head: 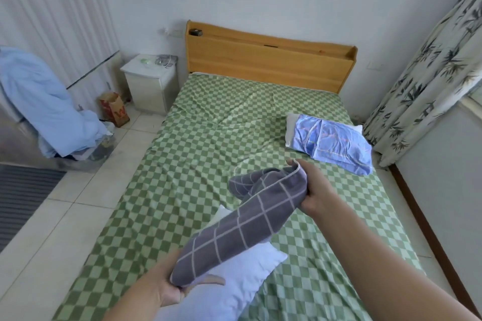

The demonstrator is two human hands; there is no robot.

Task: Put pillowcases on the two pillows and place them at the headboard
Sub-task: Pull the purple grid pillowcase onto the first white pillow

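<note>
A grey pillowcase [245, 224] with thin white grid lines is stretched between both hands above the bed. My left hand [167, 292] grips its near end at the bottom of the view. My right hand [313, 190] grips its far end, bunched. Under it lies a bare white pillow [242, 271] on the green checked sheet [198, 154]. A second pillow [331, 142] lies at the bed's right side, mostly covered by a blue patterned pillowcase, with white showing at its ends. The wooden headboard [268, 60] stands at the far end of the bed.
A white nightstand [150, 83] stands left of the headboard, with a paper bag [114, 109] on the tiled floor beside it. Light blue bedding [44, 104] is piled at the left. A bamboo-print curtain [427, 78] hangs at the right.
</note>
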